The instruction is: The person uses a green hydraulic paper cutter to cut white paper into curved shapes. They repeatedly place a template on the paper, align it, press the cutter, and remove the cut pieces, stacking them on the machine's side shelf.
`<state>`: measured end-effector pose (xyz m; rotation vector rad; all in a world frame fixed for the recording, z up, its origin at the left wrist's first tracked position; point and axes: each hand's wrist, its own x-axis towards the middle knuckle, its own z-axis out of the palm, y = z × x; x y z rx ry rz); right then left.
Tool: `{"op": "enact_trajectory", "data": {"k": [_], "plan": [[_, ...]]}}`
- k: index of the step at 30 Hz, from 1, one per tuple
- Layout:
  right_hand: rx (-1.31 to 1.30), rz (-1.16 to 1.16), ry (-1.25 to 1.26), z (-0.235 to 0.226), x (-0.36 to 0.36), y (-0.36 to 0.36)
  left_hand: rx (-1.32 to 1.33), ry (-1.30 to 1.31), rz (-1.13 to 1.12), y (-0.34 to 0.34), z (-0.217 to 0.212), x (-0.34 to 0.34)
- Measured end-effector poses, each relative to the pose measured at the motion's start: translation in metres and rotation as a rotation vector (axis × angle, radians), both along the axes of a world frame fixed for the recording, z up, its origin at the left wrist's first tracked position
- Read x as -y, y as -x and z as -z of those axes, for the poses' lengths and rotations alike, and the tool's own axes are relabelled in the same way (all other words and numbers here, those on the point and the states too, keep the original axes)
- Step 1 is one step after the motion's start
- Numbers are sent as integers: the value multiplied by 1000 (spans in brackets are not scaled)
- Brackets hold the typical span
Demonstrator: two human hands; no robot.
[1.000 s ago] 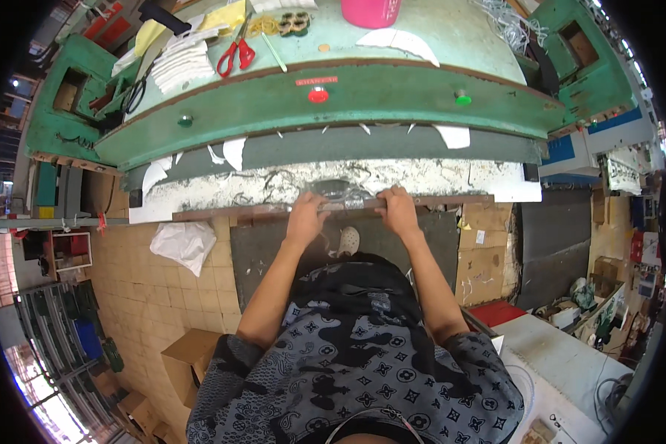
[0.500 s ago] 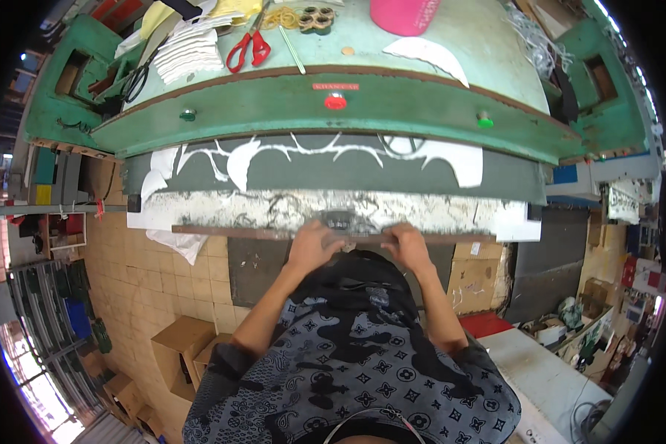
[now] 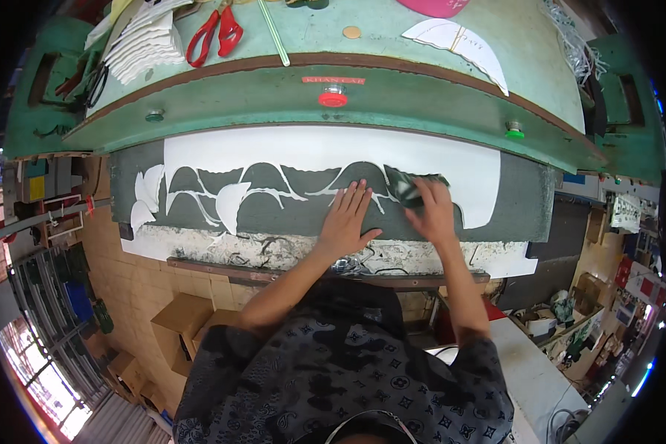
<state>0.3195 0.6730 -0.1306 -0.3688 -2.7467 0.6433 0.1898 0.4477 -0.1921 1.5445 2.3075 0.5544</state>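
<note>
Now both hands are away from the brown metal bar (image 3: 451, 279) along the front of the speckled white tray (image 3: 422, 255), where they sat half a second ago, and they have come up onto the dark grey flat board (image 3: 524, 194). The board stands farther out from under the long green metal beam (image 3: 237, 112), so that much more of the thin white sheet (image 3: 472, 174), with its rows of curved cut-outs, shows on top of it. The left hand (image 3: 345, 223) lies flat, palm down, near the middle of the cut-outs, its fingers straight and slightly apart, holding nothing visible. The right hand (image 3: 431, 211) is at a dark, streaky, curved piece (image 3: 407, 185) toward the right end of the sheet; its fingers are bent over the near side, but blur hides whether they are clamped on it or merely touching. Farther left, a loose white curved piece (image 3: 231, 207) lies across the cut-outs. The change seems to mean that handling has passed from the bar to the sheet itself, whose openings now lie within easy reach of both hands.
</note>
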Motion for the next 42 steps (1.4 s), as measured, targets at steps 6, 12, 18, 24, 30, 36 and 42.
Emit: {"op": "enact_trajectory", "data": {"k": [6, 12, 18, 24, 30, 36, 42], "plan": [[-483, 515, 835, -3, 76, -55, 205, -265, -55, 6, -13, 10], [-318, 356, 1623, -10, 158, -87, 1352, -233, 61, -20, -78, 35], [-154, 523, 1220, -50, 197, -71, 1275, -177, 172, -24, -119, 74], [-258, 619, 886, -56, 198, -63, 880, -289, 78, -42, -140, 71], [-181, 536, 780, -23, 141, -90, 954, -190, 55, -55, -151, 44], [308, 112, 1119, -50, 45, -95, 780, -192, 17, -43, -93, 4], [141, 343, 901, -4, -47, -124, -316, -106, -806, 15, -5, 23]]}}
